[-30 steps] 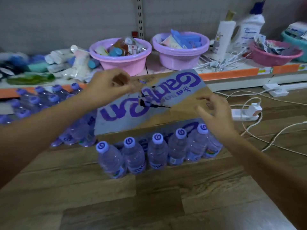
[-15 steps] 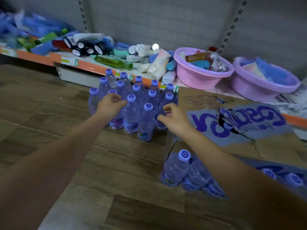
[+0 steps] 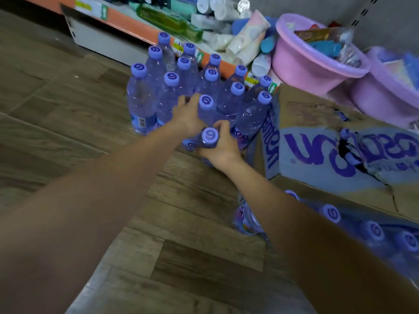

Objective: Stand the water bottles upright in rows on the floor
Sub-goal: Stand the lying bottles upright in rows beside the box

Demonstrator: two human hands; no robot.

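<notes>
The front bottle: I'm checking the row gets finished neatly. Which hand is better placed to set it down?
Probably the right hand: its grip is already around the neck of the front bottle. The left hand rests among the standing bottles behind.

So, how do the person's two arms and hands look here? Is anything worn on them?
Both arms are bare along all that shows, with no sleeve in view. The left hand and the right hand are bare too: no gloves, and I see no watch, bracelet or ring on either. The near parts of both forearms are blurred, so small details there cannot be told.
</notes>
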